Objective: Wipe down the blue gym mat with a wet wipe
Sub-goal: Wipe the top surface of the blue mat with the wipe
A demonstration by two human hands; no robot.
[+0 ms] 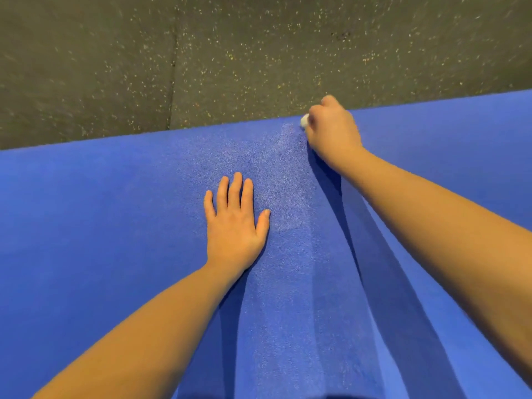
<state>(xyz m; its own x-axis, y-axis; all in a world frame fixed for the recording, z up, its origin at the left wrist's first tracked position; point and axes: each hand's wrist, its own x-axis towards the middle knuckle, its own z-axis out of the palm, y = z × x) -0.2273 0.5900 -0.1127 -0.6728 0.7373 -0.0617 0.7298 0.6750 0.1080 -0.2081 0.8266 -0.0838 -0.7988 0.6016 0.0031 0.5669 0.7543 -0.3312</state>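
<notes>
The right hand (332, 129) grips the balled wet wipe (304, 120) at the far edge of the blue gym mat (115, 226), the left hand (234, 223) presses flat with straight fingers, so wiping seems underway and the next stroke probably needs a pull toward the dry part.

Bare left forearm (144, 326), bare right forearm (446, 226), both uncovered as far as visible, left grip (234, 223) bare, right grip (331, 131) bare

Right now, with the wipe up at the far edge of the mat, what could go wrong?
The right hand grips the wet wipe balled up small at the far edge of the mat; one more push could drag it onto the speckled floor and pick up grit. Only a narrow damp streak shows beside the flat left hand, so wide areas may get missed.
</notes>
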